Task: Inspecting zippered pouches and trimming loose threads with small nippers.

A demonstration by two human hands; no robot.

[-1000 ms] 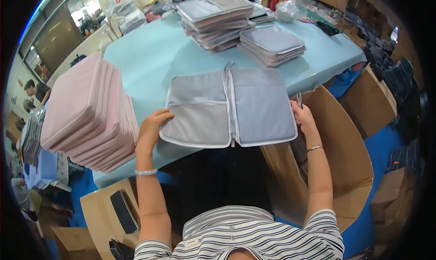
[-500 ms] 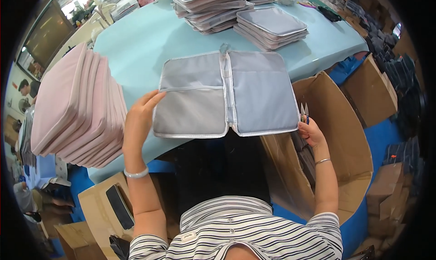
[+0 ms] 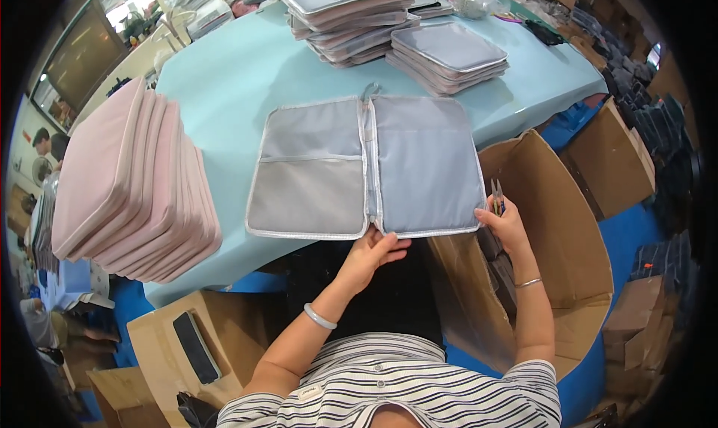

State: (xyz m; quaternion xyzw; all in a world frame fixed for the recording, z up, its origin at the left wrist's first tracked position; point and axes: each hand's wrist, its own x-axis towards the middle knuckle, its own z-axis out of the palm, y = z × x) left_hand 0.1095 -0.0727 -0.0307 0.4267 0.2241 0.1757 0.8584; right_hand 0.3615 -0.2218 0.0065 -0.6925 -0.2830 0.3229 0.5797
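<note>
A pale blue table [image 3: 224, 91] spans the scene, an open cardboard box [image 3: 572, 271] crowding its near right edge. A pink stack [image 3: 101, 166] of padded cases blocks the left. Between them, at the near edge, a grey case [image 3: 307, 196] lies opened flat. The right hand [image 3: 505, 222] holds snips [image 3: 498, 196], thumb on the case's near right corner; the left hand [image 3: 368, 260], fingers slightly spread, touches its spine, though whether it grips cannot be told. A pale chest tag [image 3: 310, 392] bears dark lettering.

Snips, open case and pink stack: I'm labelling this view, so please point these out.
Snips [image 3: 498, 196]: head view, near the base of the blades.
Open case [image 3: 369, 166]: head view, middle of the spine.
Pink stack [image 3: 138, 185]: head view, on its layered edges.
</note>
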